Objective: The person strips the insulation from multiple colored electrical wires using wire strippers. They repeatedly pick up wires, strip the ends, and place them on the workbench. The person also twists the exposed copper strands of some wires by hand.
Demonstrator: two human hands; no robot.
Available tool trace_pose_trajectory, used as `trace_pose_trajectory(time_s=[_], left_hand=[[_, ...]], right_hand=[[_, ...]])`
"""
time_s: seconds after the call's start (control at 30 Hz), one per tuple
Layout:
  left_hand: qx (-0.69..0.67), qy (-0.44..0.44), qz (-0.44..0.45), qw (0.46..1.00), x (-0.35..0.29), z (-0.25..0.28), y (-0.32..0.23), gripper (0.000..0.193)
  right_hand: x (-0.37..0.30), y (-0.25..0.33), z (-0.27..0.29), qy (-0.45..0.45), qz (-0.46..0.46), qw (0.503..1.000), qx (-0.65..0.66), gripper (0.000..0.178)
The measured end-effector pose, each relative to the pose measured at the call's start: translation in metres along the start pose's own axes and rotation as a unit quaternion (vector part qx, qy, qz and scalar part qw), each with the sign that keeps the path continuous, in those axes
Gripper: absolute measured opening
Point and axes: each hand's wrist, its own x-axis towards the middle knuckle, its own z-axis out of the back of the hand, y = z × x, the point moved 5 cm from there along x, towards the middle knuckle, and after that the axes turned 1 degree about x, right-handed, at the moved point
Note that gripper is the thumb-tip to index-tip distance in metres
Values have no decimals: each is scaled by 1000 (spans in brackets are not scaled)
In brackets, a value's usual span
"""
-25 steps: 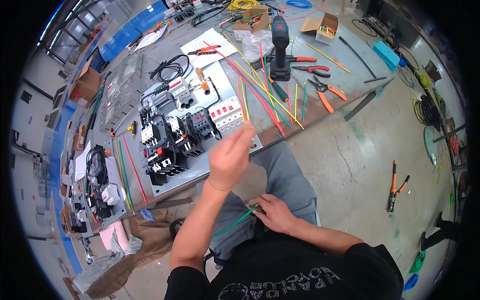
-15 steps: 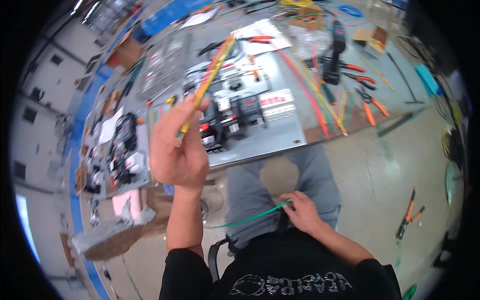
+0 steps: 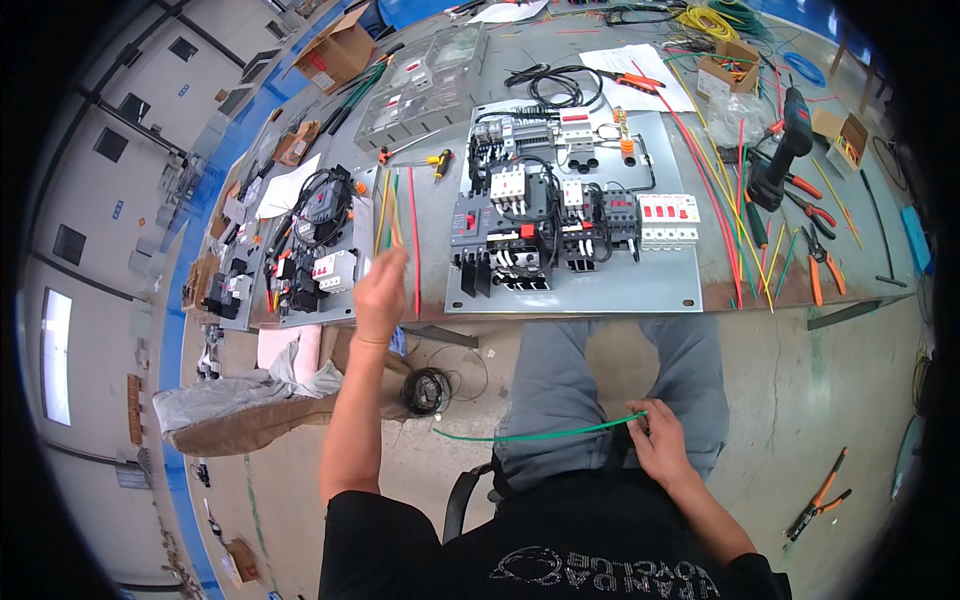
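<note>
My left hand (image 3: pixel 382 295) is raised over the table's near edge, fingers closed and a little blurred. Out of its fingertips runs a blurred bundle of thin yellowish wires (image 3: pixel 397 218), close to green and yellow wires on the tabletop. A red wire (image 3: pixel 416 250) lies just to the right of that hand. Down at my lap, my right hand (image 3: pixel 660 440) pinches one end of a green wire (image 3: pixel 540 436), whose free end stretches left across my thighs. In front of me is a grey metal panel (image 3: pixel 590 292) fitted with breakers, contactors (image 3: pixel 510 190) and black wiring.
A second wired panel (image 3: pixel 330 270) lies at the left. Right of the main panel are red and yellow wires (image 3: pixel 715 220), a cordless drill (image 3: pixel 785 150) and orange-handled pliers (image 3: pixel 825 265). Another orange-handled tool (image 3: pixel 820 500) lies on the floor. Clear plastic covers (image 3: pixel 425 85) stand behind.
My left hand has come down and away from over the main panel, bringing the wire bundle to the table's left part. The view has shifted. My right hand still holds the green wire.
</note>
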Motion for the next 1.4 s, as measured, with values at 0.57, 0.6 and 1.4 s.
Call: trace_pose_trajectory(time_s=[0.57,0.6,1.4], left_hand=[[-107,132,143,975,-67,-26,36,25],[-120,127,171,970,-66,-27,35,23],[-491,277,219,797,-101,-60,-325,11]], right_hand=[[10,5,-13,10,-9,999,-35,22],[10,4,-12,7,-7,999,-33,22],[21,-3,3,-15,49,998,-45,27]])
